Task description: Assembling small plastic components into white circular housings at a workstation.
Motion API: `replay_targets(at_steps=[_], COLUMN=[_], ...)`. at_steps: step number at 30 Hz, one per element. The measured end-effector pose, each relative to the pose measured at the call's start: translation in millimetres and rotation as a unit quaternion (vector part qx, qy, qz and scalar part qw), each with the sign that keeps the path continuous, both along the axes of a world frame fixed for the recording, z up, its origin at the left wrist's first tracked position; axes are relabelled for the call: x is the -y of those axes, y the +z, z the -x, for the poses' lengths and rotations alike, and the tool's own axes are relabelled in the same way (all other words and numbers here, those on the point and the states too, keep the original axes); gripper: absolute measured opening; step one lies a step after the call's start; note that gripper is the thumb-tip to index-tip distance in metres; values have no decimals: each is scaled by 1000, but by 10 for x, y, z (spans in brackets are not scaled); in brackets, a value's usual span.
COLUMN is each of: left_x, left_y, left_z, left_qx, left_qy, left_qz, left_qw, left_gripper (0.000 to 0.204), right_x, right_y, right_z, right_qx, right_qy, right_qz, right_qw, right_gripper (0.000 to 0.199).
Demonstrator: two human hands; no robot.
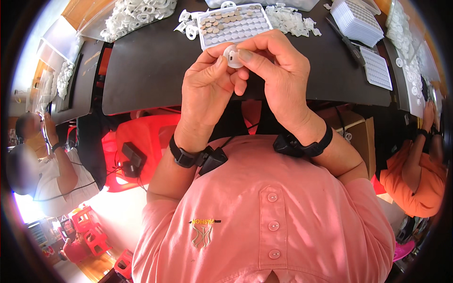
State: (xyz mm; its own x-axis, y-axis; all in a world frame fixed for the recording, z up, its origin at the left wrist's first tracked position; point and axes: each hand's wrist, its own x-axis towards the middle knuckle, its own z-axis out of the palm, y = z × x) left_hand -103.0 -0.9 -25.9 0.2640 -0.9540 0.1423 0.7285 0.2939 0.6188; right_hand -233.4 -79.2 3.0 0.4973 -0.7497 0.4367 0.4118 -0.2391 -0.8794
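Note:
A small round white plastic part (232, 57) with a dark slot is pinched between my two hands, in front of the tray. My left hand (207, 78) grips its left side with thumb and fingers. From the right, my right hand (278, 70) presses thumb and forefinger onto its upper right edge. Just beyond my fingers lies a white tray (204, 41) with rows of round pockets; several hold flat, coin-like metal discs (218, 23). Whether a disc sits in the white part is hidden by my fingers.
White plastic parts lie in piles left (188, 26) and right (293, 21) of the tray. A clear bin (137, 19) of parts stands far left. At right are stacked white trays (357, 23), a dark pen-like tool (347, 40) and a single tray (376, 68). Co-workers sit on both sides.

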Motion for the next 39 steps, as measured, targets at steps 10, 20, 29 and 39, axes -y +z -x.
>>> replay_targets(at_steps=[10, 20, 29, 39], left_x=[-7, -41, -75, -36], left_y=[3, 51, 63, 79], left_z=[-9, 52, 109, 99], left_qx=[11, 36, 89, 84], left_qy=[-6, 22, 50, 47], left_qz=[2, 2, -8, -17], left_qw=[1000, 999, 995, 995], left_gripper=[28, 28, 24, 23], right_x=[27, -36, 14, -98], right_y=[-104, -76, -13, -109], right_z=[2, 14, 95, -20], right_qx=[-35, -17, -26, -34], right_qy=[-140, -60, 80, -68], right_qz=[261, 30, -109, 29], right_qw=[955, 998, 990, 997], right_gripper=[9, 6, 7, 13])
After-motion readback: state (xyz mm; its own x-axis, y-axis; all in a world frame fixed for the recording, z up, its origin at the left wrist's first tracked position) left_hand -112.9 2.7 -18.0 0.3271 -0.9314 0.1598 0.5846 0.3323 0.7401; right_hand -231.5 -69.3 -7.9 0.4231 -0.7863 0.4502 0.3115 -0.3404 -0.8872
